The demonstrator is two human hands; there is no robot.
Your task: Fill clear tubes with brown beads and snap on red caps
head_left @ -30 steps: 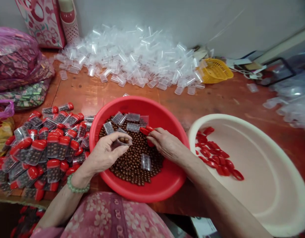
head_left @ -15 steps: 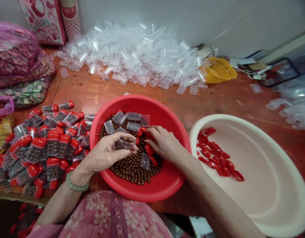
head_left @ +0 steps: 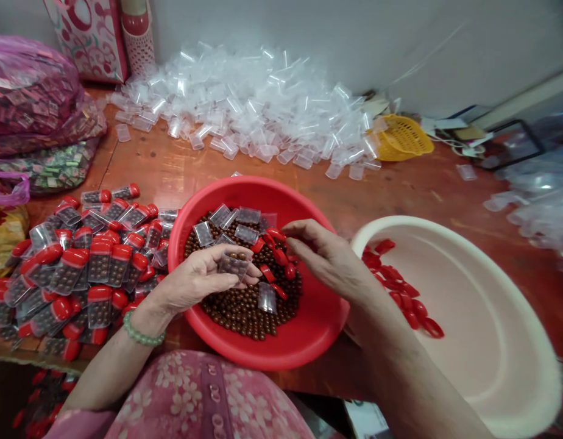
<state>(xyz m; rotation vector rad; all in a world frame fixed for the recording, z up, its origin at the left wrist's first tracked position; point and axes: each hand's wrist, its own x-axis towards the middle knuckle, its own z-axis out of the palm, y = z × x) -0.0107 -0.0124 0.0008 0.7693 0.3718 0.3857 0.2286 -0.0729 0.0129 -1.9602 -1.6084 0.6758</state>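
My left hand (head_left: 203,273) is closed around a small clear plastic box (head_left: 234,266), tilted, with brown balls inside it. Below it is a red basin (head_left: 315,332) with a heap of brown balls (head_left: 245,317) in the bottom. Several empty clear boxes (head_left: 247,216) lie on the balls, and another clear box (head_left: 267,299) lies nearer to me. Loose red caps (head_left: 279,256) are scattered on the right of the heap. Just beside these caps my right hand (head_left: 320,253) hovers with fingers apart, and I see nothing gripped in it.
Filled, red-capped boxes (head_left: 100,262) are piled left of the basin. A cream tub (head_left: 473,341) with more red caps stands at right. Along the wall lies a heap of clear boxes (head_left: 254,103), with a yellow basket (head_left: 403,139) beside it. Bulging plastic bags (head_left: 32,91) sit far left.
My right hand has drawn back a little to the right, out of the red caps, and its fingers have spread. More caps show now. My left hand still holds the box.
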